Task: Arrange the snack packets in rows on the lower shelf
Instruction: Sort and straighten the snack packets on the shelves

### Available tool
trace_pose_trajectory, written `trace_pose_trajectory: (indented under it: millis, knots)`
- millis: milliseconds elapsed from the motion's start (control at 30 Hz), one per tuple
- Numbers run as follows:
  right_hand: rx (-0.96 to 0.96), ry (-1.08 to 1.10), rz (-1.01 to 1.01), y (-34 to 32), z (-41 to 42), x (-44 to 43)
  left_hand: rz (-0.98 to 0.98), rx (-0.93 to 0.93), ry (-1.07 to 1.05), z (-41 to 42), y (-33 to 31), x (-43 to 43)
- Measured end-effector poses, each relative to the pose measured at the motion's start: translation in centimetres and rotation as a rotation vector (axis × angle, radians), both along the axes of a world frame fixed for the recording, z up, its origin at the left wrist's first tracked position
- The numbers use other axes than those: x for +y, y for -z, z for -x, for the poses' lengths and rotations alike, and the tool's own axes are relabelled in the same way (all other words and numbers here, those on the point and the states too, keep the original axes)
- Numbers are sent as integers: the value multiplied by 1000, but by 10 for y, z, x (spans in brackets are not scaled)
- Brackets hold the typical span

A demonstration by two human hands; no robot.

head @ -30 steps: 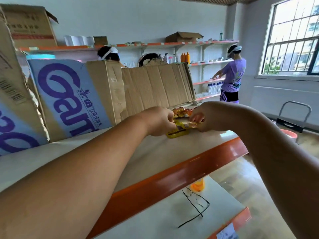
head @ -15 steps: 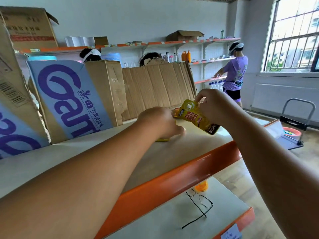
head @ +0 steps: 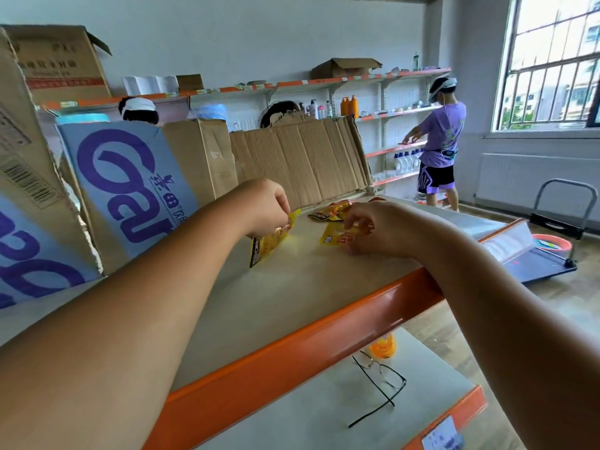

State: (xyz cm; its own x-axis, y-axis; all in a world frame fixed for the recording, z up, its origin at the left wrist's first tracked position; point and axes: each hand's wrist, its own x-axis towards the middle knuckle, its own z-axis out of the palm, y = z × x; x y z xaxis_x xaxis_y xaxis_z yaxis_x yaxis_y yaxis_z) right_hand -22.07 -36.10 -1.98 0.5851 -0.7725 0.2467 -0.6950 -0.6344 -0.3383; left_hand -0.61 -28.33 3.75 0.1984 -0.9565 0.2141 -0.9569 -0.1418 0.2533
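Note:
My left hand (head: 264, 207) pinches a yellow snack packet (head: 271, 240) by its top, so it hangs upright just above the upper shelf top (head: 292, 287). My right hand (head: 373, 227) grips a second yellow packet (head: 334, 237) that lies flat on the same surface. Behind them lies a small pile of orange packets (head: 331, 211) near the cardboard. The lower shelf (head: 308, 414) shows beneath the orange rail (head: 292, 355), with one orange packet (head: 383, 347) partly hidden under the rail.
Flattened cardboard boxes (head: 298, 164) and blue printed cartons (head: 126, 180) stand along the back of the shelf top. A pair of glasses (head: 380, 380) lies on the lower shelf. A person in purple (head: 438, 141) stands at wall shelves; a trolley (head: 552, 241) is on the floor.
My right hand lowered its yellow packet from the air onto the shelf top. My left hand lifted another yellow packet upright and moved it left.

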Motion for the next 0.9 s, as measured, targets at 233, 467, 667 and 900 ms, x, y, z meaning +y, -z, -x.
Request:
trace_pose_trajectory:
  millis: [233,467,667,900]
  knots:
    - [26,0,18,1,0,-3,49,-39,-118,-14,0,-1]
    - [-14,-31,1,3,6,-6,-228,-110,-149,-17,15,-4]
    - [-26,-58,-19,2,7,-12,-270,-196,-56,-10,12,1]
    - [-48,-79,-44,2,8,-16,-373,-282,-10,-2,4,4]
